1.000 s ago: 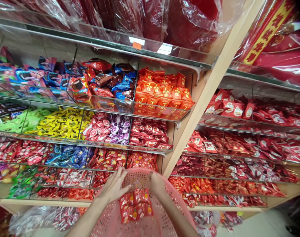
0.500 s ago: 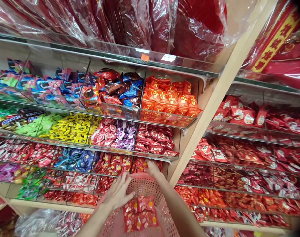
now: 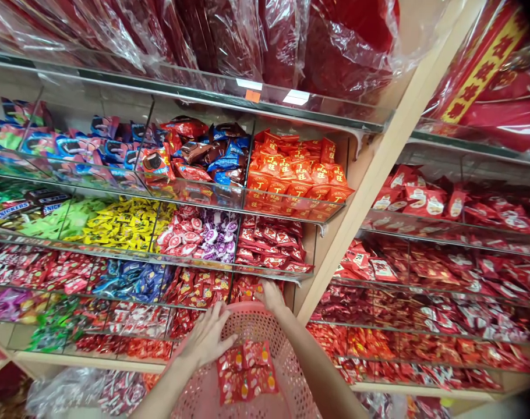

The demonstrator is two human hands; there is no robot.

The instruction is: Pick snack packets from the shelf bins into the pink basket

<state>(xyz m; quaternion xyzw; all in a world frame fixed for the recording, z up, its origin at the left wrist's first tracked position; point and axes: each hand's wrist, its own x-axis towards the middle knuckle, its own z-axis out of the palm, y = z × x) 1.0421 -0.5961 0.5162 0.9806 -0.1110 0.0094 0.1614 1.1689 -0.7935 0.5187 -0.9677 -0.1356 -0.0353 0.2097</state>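
A pink perforated plastic basket point(image 3: 286, 355) sits low in the middle of the view, with several small red sweet packets point(image 3: 245, 372) lying in it. My left hand point(image 3: 208, 337) lies on the basket's left rim, fingers stretched out toward the packets. My right hand point(image 3: 271, 295) reaches past the basket's far rim into the shelf compartment of red sweets point(image 3: 247, 288). Its fingertips are buried among the packets, so I cannot see what they hold.
Glass-fronted shelves hold many wrapped sweets: orange packets point(image 3: 297, 169), purple and red rounds point(image 3: 204, 235), yellow ones point(image 3: 120, 221), blue ones point(image 3: 129, 279). A slanted wooden upright point(image 3: 361, 192) divides off a second rack of red packets point(image 3: 444, 267). Red goods in plastic wrap point(image 3: 291, 41) hang above.
My right hand left the basket's rim and moved up into the red sweets compartment. The view shifted slightly. My left hand stayed on the basket.
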